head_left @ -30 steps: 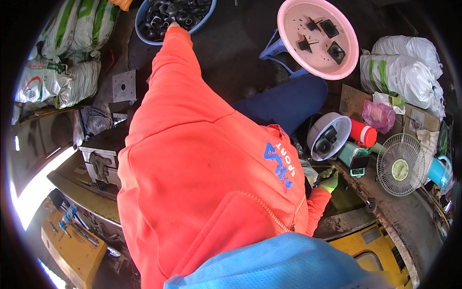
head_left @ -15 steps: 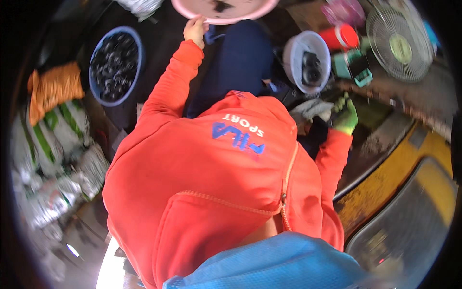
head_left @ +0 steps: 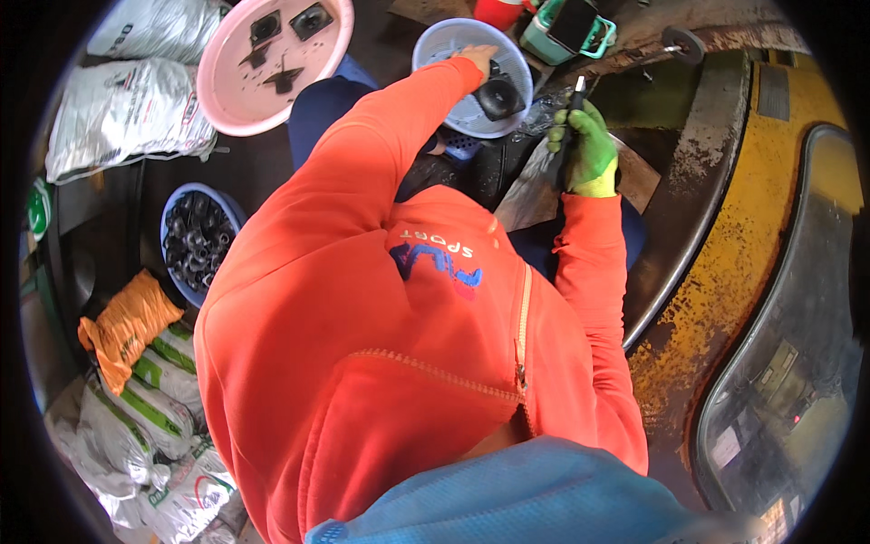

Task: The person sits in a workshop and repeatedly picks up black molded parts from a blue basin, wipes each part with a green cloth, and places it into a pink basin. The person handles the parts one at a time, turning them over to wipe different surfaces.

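Note:
My bare left hand (head_left: 478, 58) reaches into a lavender basin (head_left: 431, 45) at the top centre. Inside it lie black moulded parts (head_left: 500, 96), and the hand is right beside them. Its fingertips are largely hidden, so I cannot tell whether they grip a part. On the right, my right hand (head_left: 591, 150), in a green glove, is closed round a slim black-handled tool (head_left: 566, 145) with a light metal tip pointing up. Under that hand, a flat board (head_left: 530, 192) lies across my lap.
A pink basin (head_left: 210, 82) holds several black parts. Left of me stand a blue basin (head_left: 237, 216) full of small black pieces, an orange bag (head_left: 131, 331) and white sacks (head_left: 127, 118). A teal container (head_left: 548, 41) and yellow machine frame (head_left: 698, 299) are on the right.
My left hand has left the pink basin's rim and moved right into the lavender basin. My right hand has risen, its tool now plainly visible. The whole view has shifted.

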Motion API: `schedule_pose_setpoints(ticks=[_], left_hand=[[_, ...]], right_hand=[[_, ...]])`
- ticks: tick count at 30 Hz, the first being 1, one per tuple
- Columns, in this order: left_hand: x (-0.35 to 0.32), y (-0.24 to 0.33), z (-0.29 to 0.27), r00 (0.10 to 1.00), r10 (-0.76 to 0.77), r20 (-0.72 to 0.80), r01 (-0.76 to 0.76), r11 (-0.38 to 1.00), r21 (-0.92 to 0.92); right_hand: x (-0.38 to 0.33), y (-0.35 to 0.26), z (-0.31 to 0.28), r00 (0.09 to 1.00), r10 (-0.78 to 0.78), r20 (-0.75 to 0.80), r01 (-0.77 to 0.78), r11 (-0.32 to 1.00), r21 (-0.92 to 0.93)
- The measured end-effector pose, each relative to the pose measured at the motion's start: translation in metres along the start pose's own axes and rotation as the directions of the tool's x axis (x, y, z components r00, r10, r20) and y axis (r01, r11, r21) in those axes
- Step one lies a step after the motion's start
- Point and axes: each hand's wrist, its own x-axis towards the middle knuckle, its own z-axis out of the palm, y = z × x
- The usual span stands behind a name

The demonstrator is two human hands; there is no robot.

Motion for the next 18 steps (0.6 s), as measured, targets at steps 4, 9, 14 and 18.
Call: schedule_pose_setpoints(ticks=[4,9,14,18], left_hand=[[0.029,-0.02,0.022,0.987,0.036,0.155,-0.061,0.985,0.164],[0.025,-0.031,-0.032,0.992,0.109,0.06,-0.113,0.991,0.07],[-0.046,0.007,-0.116,0.817,0.316,-0.483,-0.48,0.836,-0.264],[-0.105,0.062,-0.153,0.786,0.319,-0.529,-0.617,0.351,-0.705]], right_hand=[[-0.009,0.003,0.0,0.997,0.005,0.076,0.001,0.997,-0.071],[-0.007,0.005,-0.011,0.982,-0.15,-0.119,0.106,0.944,-0.313],[0.004,0.014,-0.014,0.947,-0.321,-0.012,0.179,0.557,-0.811],[0.001,0.016,0.002,0.88,-0.409,0.243,0.411,0.397,-0.82]])
